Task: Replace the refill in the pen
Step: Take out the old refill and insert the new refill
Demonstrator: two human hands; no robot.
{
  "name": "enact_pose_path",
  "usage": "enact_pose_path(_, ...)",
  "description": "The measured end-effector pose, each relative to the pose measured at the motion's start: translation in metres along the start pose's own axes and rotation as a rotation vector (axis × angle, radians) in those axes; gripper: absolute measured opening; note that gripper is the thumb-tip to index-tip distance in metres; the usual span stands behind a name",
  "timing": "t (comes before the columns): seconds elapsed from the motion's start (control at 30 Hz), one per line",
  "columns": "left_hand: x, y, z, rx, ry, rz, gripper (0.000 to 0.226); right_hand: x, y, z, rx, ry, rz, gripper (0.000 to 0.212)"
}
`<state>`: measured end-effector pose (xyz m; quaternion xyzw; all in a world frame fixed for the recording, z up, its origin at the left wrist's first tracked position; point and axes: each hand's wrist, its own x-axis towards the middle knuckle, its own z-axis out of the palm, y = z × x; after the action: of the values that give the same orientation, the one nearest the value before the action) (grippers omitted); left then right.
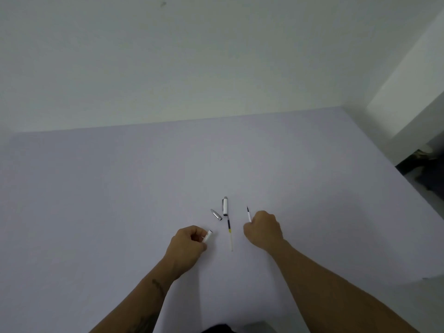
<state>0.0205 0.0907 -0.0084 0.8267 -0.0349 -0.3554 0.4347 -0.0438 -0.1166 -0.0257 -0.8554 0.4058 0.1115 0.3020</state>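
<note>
My left hand (188, 242) is closed around a white pen barrel (207, 236), whose open end pokes out up and to the right. My right hand (263, 228) grips a thin white refill (248, 214) with its dark tip pointing away from me. Between the hands, a second refill (230, 233) lies on the table, dark at its far end and pale yellow toward me. Just beyond it rests the white pen cap (225, 206) with a dark clip. A small silver tip piece (216, 214) lies to the cap's left.
Everything sits on a wide pale lilac table (120, 200) that meets a white wall at the back. The table's right edge drops to a dark floor area (422, 171) at the far right.
</note>
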Motion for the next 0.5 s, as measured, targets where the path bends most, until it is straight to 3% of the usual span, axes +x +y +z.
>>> enact_pose_path(0.2, -0.004, 0.007, -0.002, -0.009, 0.031, 0.049, 0.023, -0.016, -0.05, -0.01, 0.512, -0.073, -0.102, 0.011)
enact_pose_path(0.5, -0.013, 0.006, -0.005, -0.023, 0.055, 0.06, 0.022, -0.032, -0.075, -0.012, 0.607, -0.127, -0.176, 0.015)
